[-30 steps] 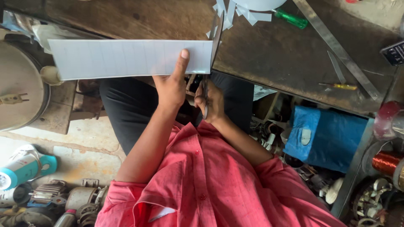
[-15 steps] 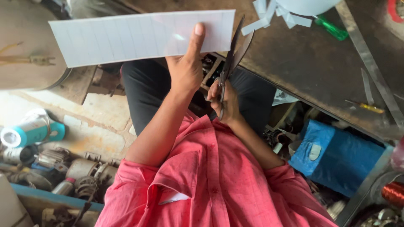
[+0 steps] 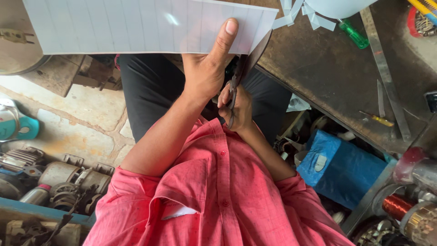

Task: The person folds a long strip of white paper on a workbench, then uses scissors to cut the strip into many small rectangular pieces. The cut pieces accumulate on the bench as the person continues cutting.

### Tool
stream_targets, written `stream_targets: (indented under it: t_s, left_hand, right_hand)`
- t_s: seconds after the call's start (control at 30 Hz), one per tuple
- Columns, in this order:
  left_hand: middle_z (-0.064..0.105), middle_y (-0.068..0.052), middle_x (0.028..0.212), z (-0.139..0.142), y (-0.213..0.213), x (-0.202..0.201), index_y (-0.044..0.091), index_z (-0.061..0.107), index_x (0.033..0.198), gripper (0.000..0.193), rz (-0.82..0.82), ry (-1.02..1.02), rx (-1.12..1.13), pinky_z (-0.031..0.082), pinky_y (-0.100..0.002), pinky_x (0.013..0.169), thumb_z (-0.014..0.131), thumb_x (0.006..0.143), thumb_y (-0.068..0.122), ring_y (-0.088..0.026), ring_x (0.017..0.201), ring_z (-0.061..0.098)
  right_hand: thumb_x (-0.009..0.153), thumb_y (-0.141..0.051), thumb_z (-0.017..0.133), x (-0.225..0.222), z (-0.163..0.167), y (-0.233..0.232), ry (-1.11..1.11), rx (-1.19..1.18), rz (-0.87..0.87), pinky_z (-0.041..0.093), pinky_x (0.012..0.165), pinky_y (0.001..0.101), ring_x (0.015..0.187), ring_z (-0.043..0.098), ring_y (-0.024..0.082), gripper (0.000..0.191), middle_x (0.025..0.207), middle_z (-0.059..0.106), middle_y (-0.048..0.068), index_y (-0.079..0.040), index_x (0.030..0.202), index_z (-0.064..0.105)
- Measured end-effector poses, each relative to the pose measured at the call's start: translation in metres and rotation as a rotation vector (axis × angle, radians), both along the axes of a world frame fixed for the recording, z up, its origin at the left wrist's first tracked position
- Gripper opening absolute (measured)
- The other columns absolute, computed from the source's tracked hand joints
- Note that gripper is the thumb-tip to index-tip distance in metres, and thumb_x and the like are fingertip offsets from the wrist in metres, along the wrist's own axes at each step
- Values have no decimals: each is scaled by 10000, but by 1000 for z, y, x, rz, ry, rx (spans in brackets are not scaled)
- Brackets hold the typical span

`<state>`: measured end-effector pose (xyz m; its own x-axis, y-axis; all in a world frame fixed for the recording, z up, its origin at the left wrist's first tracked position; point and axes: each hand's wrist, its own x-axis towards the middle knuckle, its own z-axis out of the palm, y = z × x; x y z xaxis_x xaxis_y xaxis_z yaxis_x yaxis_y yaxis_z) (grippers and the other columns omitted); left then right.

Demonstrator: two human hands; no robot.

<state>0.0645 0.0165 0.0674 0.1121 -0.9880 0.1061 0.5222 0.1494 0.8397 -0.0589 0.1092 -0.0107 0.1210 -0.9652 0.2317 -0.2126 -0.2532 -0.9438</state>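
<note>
While the left hand (image 3: 207, 75) pinches the ruled white sheet (image 3: 145, 25) at its near right edge, thumb flat on top, the sheet sits held up at the far left, off the dark surface (image 3: 337, 77). Right hand (image 3: 236, 107) is closed around the handles of scissors (image 3: 241, 75), blades parted at the sheet's right corner; paper strips (image 3: 296, 13) and a green screwdriver (image 3: 354, 34) lie on the surface to the right

— What carries everything here?

— A dark, worn metal workbench (image 3: 327, 77). On it lie a long flat steel ruler (image 3: 384, 68), a green-handled screwdriver (image 3: 353, 34), a small yellow-handled screwdriver (image 3: 378, 119) and pale blue-white paper offcuts (image 3: 296, 13).

— And below?

— A cracked stone floor (image 3: 77, 123), with grey motor parts (image 3: 68, 180) and a teal-and-white canister (image 3: 16, 125) on it.
</note>
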Motion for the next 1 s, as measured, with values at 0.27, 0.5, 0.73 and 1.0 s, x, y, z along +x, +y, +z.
stream_targets:
  t_s: [0.27,0.5,0.73,1.0]
  left_hand:
    - [692,-36,972,0,2,-1,1,705,1078,266,9,-23,-11,568,-277,814,753,1042,261,-112,849,660]
    - [674,-21,900,2,2,-1,15,701,1036,262,-15,-33,0,538,-261,693,747,1041,273,-104,784,643]
    - [649,-1,849,5,2,-3,20,710,1000,260,-1,-63,26,498,-243,610,749,1020,276,-81,712,604]
    - [661,-1,873,6,2,1,21,702,991,257,-10,-112,-4,519,-253,702,742,1041,270,-93,781,623]
  right_hand:
    - [885,-755,655,0,-2,1,0,20,-11,473,629,263,696,614,133,714,795,538,34,-67,917,467]
    - [902,-778,611,0,-1,0,46,-1,-29,458,629,266,678,615,139,729,758,570,46,-63,913,467]
    - [907,-764,627,0,-1,0,59,32,-42,478,608,269,651,630,141,723,713,582,42,-58,895,473]
    - [975,-610,665,-2,-11,4,15,-29,-61,461,559,254,605,599,113,591,692,569,37,-53,874,498]
